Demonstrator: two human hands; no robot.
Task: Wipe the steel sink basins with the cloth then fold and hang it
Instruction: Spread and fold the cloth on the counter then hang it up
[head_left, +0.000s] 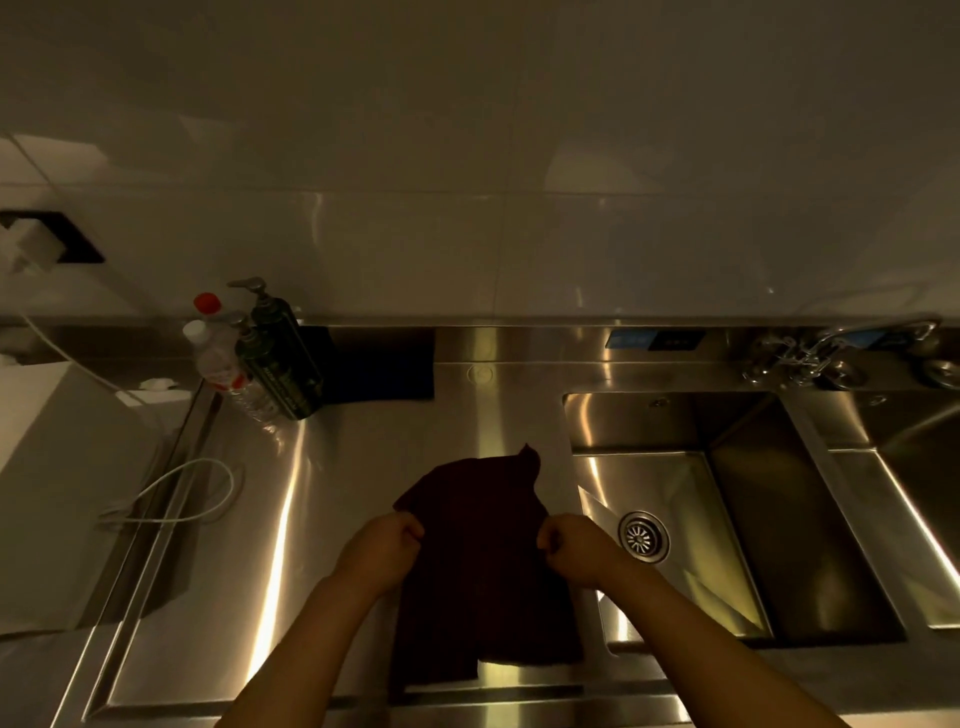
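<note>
A dark maroon cloth (480, 561) hangs spread between my two hands above the steel drainboard (332, 519), left of the sink. My left hand (382, 545) pinches its left edge and my right hand (576, 545) pinches its right edge, both fists closed on the fabric. The cloth's upper part flops back away from me and its lower part drapes toward the counter's front edge. To the right lies the nearer steel basin (737, 519) with a round drain strainer (643, 536). A second basin (914, 499) shows at the far right.
Two dark pump bottles (280, 364) and a clear red-capped bottle (218, 353) stand at the back left. A dark mat (384, 364) leans against the backsplash. A faucet (810, 353) sits behind the basins. A white cable (176, 493) loops at the left.
</note>
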